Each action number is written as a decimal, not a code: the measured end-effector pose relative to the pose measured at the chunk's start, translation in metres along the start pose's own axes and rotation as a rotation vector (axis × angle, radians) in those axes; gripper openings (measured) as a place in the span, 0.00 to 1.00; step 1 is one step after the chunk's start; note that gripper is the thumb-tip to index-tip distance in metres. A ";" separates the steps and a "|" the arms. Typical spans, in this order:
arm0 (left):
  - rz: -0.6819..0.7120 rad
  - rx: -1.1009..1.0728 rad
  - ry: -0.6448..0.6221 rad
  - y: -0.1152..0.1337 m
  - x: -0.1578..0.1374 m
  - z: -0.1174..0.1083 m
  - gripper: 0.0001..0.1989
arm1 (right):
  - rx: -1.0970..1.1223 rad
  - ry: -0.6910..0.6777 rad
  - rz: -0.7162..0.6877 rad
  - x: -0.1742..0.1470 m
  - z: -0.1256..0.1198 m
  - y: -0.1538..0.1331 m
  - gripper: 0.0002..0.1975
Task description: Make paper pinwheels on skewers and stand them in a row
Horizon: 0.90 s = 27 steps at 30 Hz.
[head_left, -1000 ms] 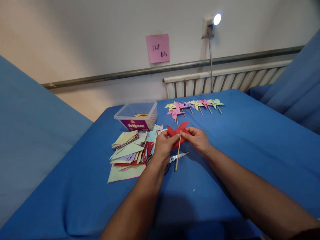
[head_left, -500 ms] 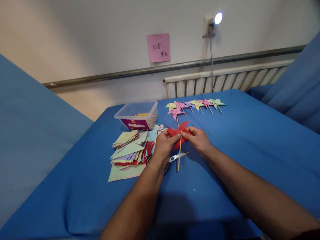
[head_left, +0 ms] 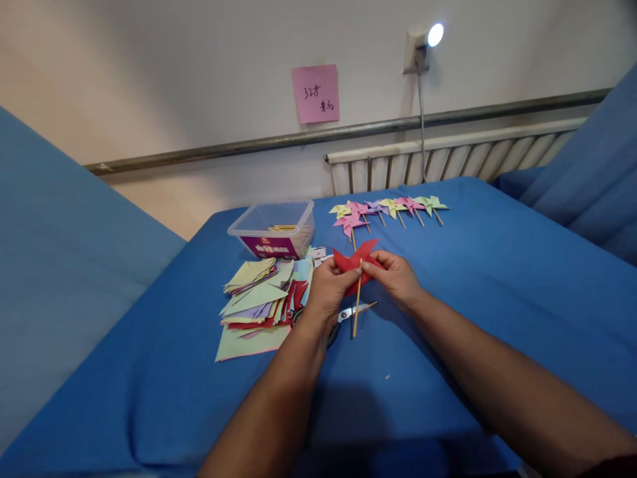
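Observation:
A red paper pinwheel (head_left: 367, 250) is held up between my two hands over the blue cloth. Its thin wooden stick (head_left: 357, 309) points down toward me from the pinwheel's middle. My left hand (head_left: 328, 285) pinches the left side, thumb at the top of the stick. From the right, my right hand (head_left: 395, 275) grips the pinwheel, its thumb pressed close to the same spot. Below them lie scissors (head_left: 346, 315) with dark handles, partly hidden by my left wrist. Left of my left hand rest stacks of coloured paper pieces (head_left: 256, 299).
Behind the paper stands a clear plastic box (head_left: 239, 229) with wooden sticks (head_left: 283, 228) inside. Several finished paper pinwheels (head_left: 393, 207) lie in a row at the back. A radiator (head_left: 462, 156) and a metal pipe (head_left: 368, 129) run along the wall.
Both hands keep their hold on the red pinwheel and stay nearly in place. The lower end of the stick has shifted very slightly upward.

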<state>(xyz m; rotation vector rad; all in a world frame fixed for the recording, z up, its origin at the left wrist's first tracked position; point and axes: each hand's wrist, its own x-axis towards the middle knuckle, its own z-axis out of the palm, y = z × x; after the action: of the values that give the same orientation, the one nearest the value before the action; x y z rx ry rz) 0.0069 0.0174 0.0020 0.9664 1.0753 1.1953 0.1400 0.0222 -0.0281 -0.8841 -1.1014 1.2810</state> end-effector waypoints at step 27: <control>0.306 0.021 0.233 0.002 0.004 -0.002 0.15 | -0.009 -0.117 0.146 -0.013 0.025 0.011 0.18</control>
<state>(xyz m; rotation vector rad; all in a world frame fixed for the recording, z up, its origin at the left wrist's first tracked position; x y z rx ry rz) 0.0050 0.0219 0.0030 1.0523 1.1508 1.5799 0.1133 0.0084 -0.0332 -0.9192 -1.1513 1.4645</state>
